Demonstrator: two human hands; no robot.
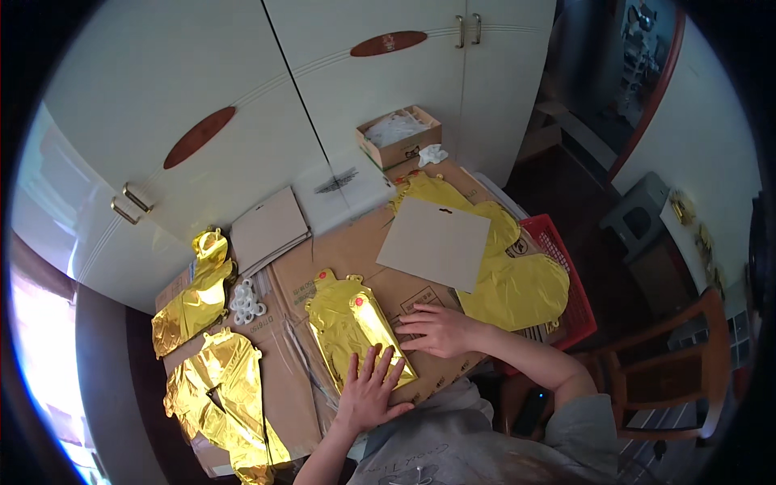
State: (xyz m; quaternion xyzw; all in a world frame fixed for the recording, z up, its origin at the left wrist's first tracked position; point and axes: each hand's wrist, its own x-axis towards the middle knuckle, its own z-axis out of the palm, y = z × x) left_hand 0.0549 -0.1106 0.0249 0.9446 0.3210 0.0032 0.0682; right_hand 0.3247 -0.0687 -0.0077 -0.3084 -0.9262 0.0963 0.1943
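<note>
- Head view, centre: the foil (338, 330) lay under the left hand's (372, 394) spread fingers.
- At its right edge, the right hand's (443, 330) fingers were open, gripping nothing visible.
- Uneven pressing could have creased or skidded the slick foil.
- Right of centre, the card (436, 242) might have slid off the larger foil (517, 291).

A grey, short-sleeved T-shirt (473, 444) shows along the lower middle of the frame; thin, dark, cursive lettering (440, 449) crosses its front, above a small printed drawing (416, 475) at the lower edge; the loose right sleeve (580, 432), lower right, ends near the elbow; the left hand (372, 392) and right hand (440, 330) are bare.
</note>
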